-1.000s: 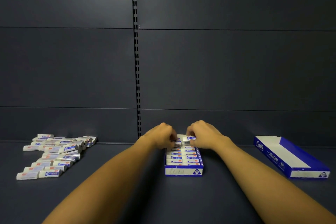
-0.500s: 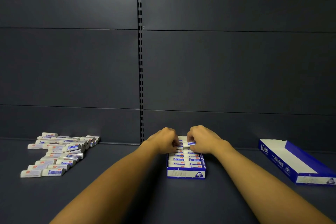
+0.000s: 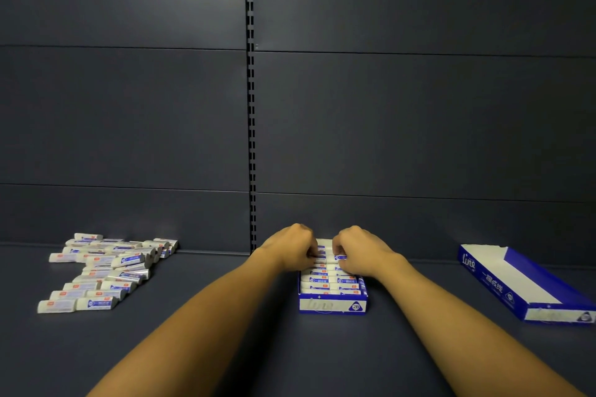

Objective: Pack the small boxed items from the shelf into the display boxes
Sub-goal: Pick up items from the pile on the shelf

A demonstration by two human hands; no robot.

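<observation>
A blue and white display box [image 3: 332, 305] stands on the shelf in the middle, filled with two columns of small white and blue boxed items. My left hand [image 3: 290, 248] and my right hand [image 3: 359, 251] are both over its far end with fingers curled down. The right hand pinches one small boxed item [image 3: 340, 256] at the far rows. The left hand's fingertips are on the items of the left column; what they grip is hidden. A pile of loose boxed items [image 3: 103, 271] lies at the left.
A second blue display box [image 3: 516, 280] lies on the shelf at the right with nothing visible in it. The dark back wall with a slotted upright [image 3: 251, 106] rises right behind the boxes. Bare shelf lies between the pile and the middle box.
Both hands stay over the far end of the middle box and shift only slightly. The item in the right hand has sunk closer to the rows. The camera has moved a little.
</observation>
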